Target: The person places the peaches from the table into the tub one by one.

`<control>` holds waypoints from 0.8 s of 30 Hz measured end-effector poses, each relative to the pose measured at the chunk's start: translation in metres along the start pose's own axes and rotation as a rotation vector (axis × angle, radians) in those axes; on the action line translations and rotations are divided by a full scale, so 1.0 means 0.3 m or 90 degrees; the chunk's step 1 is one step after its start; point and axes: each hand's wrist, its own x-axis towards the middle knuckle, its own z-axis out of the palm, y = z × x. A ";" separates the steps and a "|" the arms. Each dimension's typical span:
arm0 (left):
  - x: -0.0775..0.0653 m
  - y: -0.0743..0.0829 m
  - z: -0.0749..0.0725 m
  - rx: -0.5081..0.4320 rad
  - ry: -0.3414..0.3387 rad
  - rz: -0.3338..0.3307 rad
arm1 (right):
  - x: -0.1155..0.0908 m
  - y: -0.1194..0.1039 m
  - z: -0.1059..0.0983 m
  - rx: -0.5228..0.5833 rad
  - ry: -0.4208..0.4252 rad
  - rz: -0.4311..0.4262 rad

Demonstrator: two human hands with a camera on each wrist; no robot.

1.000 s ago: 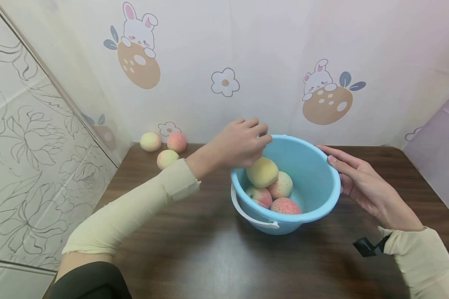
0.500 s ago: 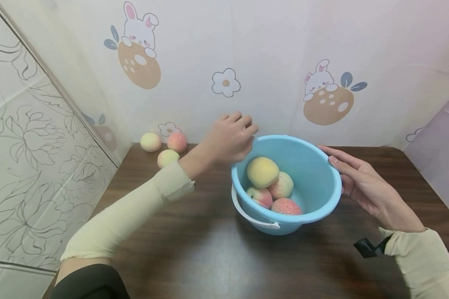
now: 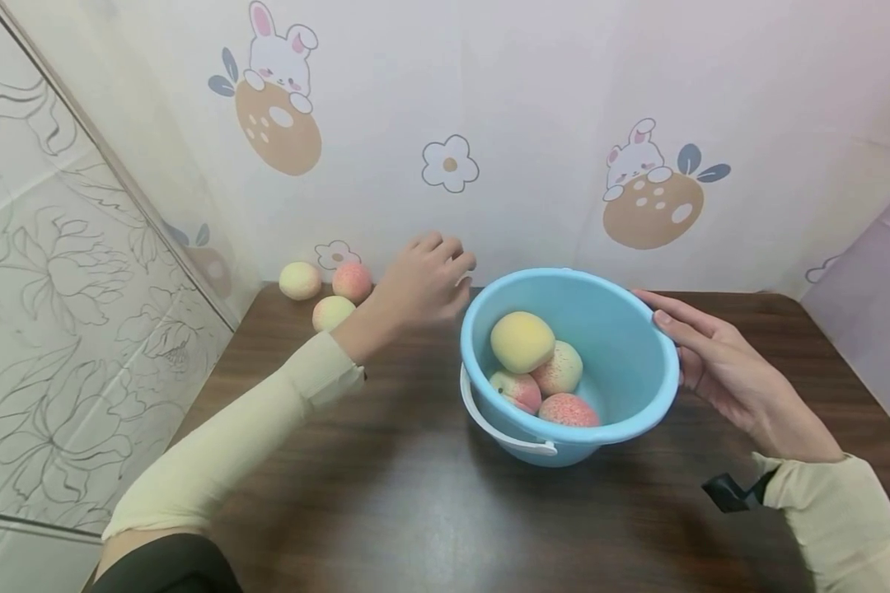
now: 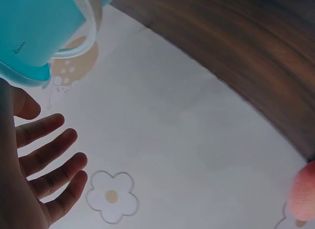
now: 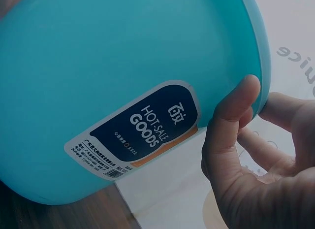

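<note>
A light blue bucket (image 3: 623, 354) stands tilted on the table, its mouth facing me. Several peaches lie inside, with a yellow peach (image 3: 522, 342) on top and a red-speckled peach (image 3: 568, 409) nearest the front. My right hand (image 3: 734, 371) pinches the bucket's rim at the right; in the right wrist view its thumb and fingers (image 5: 226, 111) close on the rim beside a printed label (image 5: 147, 125). My left hand (image 3: 426, 284) hangs in the air left of the bucket, holding nothing, its fingers loosely bent and spread in the left wrist view.
Three more peaches sit at the table's back left corner: a pale peach (image 3: 300, 281), a red peach (image 3: 352, 282) and a yellow-green peach (image 3: 332, 313) partly behind my left wrist. A patterned wall (image 3: 526, 99) borders the dark wooden table (image 3: 386, 494). The bucket's white handle (image 3: 500, 432) hangs down in front.
My left hand has moved left from over the bucket's rim, out toward the peaches at the left. The bucket, the peaches in it and my right hand have stayed put.
</note>
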 end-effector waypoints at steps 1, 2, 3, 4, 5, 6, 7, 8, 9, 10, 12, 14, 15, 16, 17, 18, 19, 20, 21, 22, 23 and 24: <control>-0.007 -0.004 0.003 -0.003 -0.004 -0.007 | 0.000 -0.001 0.000 0.000 0.001 0.001; -0.015 -0.008 0.005 -0.007 -0.009 -0.016 | 0.000 -0.001 -0.001 0.001 0.001 0.001; -0.024 -0.013 0.007 -0.010 -0.013 -0.025 | 0.000 -0.002 -0.001 0.002 0.000 0.001; -0.034 -0.018 0.011 -0.013 -0.017 -0.034 | 0.000 -0.003 -0.001 0.004 -0.001 0.001; -0.045 -0.023 0.014 -0.017 -0.021 -0.044 | 0.000 -0.004 -0.002 0.006 -0.002 0.001; -0.055 -0.029 0.017 -0.019 -0.024 -0.052 | 0.001 -0.005 -0.002 0.007 -0.003 0.001; -0.066 -0.035 0.019 -0.020 -0.026 -0.060 | 0.001 -0.006 -0.002 0.006 -0.003 0.001; -0.076 -0.042 0.022 -0.019 -0.027 -0.067 | 0.001 -0.008 -0.003 0.005 -0.004 0.002; -0.085 -0.049 0.025 -0.018 -0.027 -0.073 | 0.002 -0.009 -0.003 0.005 -0.004 0.002; -0.096 -0.055 0.029 -0.017 -0.027 -0.079 | 0.001 -0.009 -0.004 0.004 -0.004 0.002; -0.116 -0.070 0.036 -0.012 -0.022 -0.088 | 0.000 -0.009 -0.005 0.004 -0.006 0.001; -0.137 -0.087 0.044 -0.018 -0.018 -0.095 | -0.001 -0.008 -0.006 0.005 -0.008 -0.001; -0.147 -0.096 0.048 -0.021 -0.017 -0.100 | -0.001 -0.008 -0.006 0.005 -0.009 -0.002; -0.159 -0.107 0.052 -0.024 -0.017 -0.106 | -0.001 -0.008 -0.006 0.004 -0.011 -0.003; -0.171 -0.117 0.056 -0.026 -0.017 -0.113 | -0.001 -0.008 -0.006 0.004 -0.013 -0.005; -0.183 -0.127 0.060 -0.029 -0.020 -0.123 | -0.001 -0.008 -0.006 0.003 -0.015 -0.006; -0.195 -0.138 0.063 -0.030 -0.022 -0.133 | -0.001 -0.008 -0.006 0.002 -0.017 -0.008; -0.208 -0.148 0.068 -0.029 -0.025 -0.144 | -0.001 -0.008 -0.005 0.002 -0.019 -0.009; -0.220 -0.159 0.072 -0.030 -0.030 -0.157 | -0.001 -0.008 -0.005 0.002 -0.020 -0.010; -0.233 -0.170 0.076 -0.028 -0.032 -0.169 | -0.001 -0.007 -0.004 0.002 -0.020 -0.011; -0.246 -0.180 0.080 -0.026 -0.033 -0.180 | -0.001 -0.007 -0.004 0.002 -0.020 -0.011; -0.258 -0.189 0.084 -0.024 -0.034 -0.190 | -0.002 -0.007 -0.003 0.001 -0.020 -0.011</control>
